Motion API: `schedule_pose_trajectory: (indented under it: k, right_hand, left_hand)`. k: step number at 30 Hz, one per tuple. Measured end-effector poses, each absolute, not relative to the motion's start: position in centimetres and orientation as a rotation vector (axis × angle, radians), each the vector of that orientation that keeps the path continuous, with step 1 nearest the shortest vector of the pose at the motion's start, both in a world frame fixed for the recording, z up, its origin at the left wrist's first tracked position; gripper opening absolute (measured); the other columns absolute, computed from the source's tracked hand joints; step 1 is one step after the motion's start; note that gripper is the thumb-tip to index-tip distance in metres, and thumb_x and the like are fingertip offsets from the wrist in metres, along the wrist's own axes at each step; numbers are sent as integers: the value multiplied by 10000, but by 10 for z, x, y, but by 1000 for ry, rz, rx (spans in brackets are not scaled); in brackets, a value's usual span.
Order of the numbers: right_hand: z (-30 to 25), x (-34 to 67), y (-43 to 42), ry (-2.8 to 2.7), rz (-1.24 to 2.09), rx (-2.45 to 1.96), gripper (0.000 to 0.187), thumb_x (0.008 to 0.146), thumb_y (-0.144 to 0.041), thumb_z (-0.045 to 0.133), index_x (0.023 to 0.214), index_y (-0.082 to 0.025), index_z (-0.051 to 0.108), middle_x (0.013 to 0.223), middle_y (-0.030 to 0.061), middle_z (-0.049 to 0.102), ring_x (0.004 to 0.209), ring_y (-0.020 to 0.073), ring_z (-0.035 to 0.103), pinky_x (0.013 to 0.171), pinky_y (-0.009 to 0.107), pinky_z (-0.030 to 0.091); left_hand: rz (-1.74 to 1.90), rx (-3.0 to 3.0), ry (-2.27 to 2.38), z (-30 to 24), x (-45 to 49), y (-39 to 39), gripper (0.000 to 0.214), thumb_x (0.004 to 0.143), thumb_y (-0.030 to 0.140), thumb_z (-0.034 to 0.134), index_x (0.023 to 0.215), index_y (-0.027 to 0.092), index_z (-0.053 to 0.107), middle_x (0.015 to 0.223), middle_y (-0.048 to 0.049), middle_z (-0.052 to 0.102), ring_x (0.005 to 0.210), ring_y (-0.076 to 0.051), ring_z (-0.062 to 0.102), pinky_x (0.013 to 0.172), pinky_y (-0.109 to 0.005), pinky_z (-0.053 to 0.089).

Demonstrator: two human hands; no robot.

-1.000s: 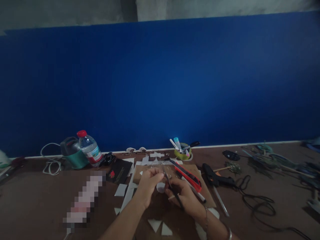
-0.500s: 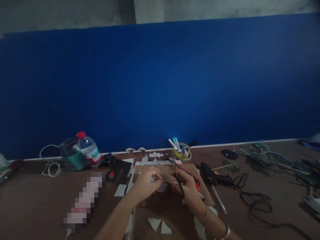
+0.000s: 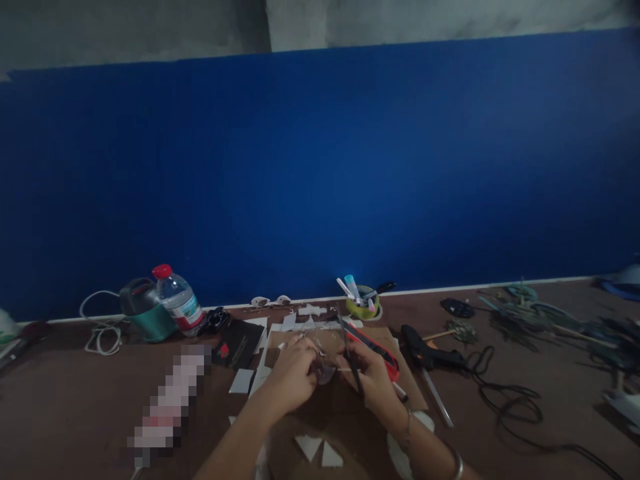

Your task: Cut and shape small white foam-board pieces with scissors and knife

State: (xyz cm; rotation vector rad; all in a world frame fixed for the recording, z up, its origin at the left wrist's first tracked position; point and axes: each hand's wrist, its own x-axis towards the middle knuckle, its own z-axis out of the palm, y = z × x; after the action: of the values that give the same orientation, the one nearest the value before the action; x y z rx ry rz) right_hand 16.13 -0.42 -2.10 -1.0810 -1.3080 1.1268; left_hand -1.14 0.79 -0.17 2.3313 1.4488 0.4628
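Note:
My left hand point(image 3: 296, 375) curls its fingers at the left edge of a small, rounded clear plastic piece point(image 3: 327, 375), which it partly covers. My right hand point(image 3: 373, 377) is closed around a long, thin dark tool point(image 3: 349, 347) that points up and away; its exact kind is unclear. A thin white stick point(image 3: 346, 370) juts left from the same fingers, towards the clear piece. Both hands are above a sheet of brown cardboard point(image 3: 300, 427). A red and black utility knife point(image 3: 375, 350) lies just beyond my right hand.
White paper triangles point(image 3: 308, 447) lie on the near cardboard. To the right are a black glue gun point(image 3: 435, 353) with its cord and a heap of greenish strands point(image 3: 540, 317). A yellow-green tape roll point(image 3: 361, 309) holds pens. A red-capped bottle point(image 3: 180, 300) stands left, before the blue wall point(image 3: 320, 167).
My left hand has come down onto the left side of the clear piece. My right hand has shifted slightly, and the tool's tip and the stick have moved a little left.

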Motion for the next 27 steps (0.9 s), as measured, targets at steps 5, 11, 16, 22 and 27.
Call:
schedule_pose_trajectory:
  k: [5, 11, 16, 22, 27]
  right_hand:
    - [-26, 163, -4, -1356, 1100, -1060, 220, 666, -358, 716, 738, -162, 647, 601, -6, 571, 546, 136, 504, 510, 230, 433]
    - [-30, 164, -3, -1364, 1097, -1083, 234, 667, -374, 704, 740, -161, 641, 619, 4, 585, 573, 153, 521, 528, 241, 440]
    - [-27, 163, -3, -1349, 1102, -1063, 222, 652, -362, 718, 711, -167, 628, 581, -18, 542, 536, 134, 484, 506, 228, 421]
    - [-33, 163, -3, -1338, 1100, -1073, 259, 653, -373, 732, 755, -156, 632, 611, -10, 562, 536, 124, 477, 486, 215, 401]
    - [-37, 163, -1, -1352, 1108, -1064, 260, 668, -376, 730, 768, -155, 636, 605, -19, 539, 535, 119, 468, 496, 214, 411]
  left_hand:
    - [486, 2337, 1458, -1, -11, 9, 144, 670, 86, 548, 739, 176, 637, 932, -73, 639, 967, -253, 506, 876, -375, 391]
    - [486, 2335, 1462, 1, -11, 8, 177, 641, 53, 542, 724, 174, 641, 904, -72, 644, 941, -242, 519, 853, -362, 399]
    - [511, 2355, 1442, 5, -9, 7, 133, 662, 104, 571, 749, 176, 641, 886, -68, 647, 928, -240, 529, 838, -349, 398]
    - [422, 2426, 1390, 10, -6, 3, 85, 663, 168, 611, 743, 181, 634, 889, -68, 655, 917, -244, 544, 844, -352, 389]
    - [385, 2443, 1423, 7, -7, 2, 65, 705, 161, 569, 736, 179, 623, 866, -70, 660, 890, -242, 555, 813, -347, 401]
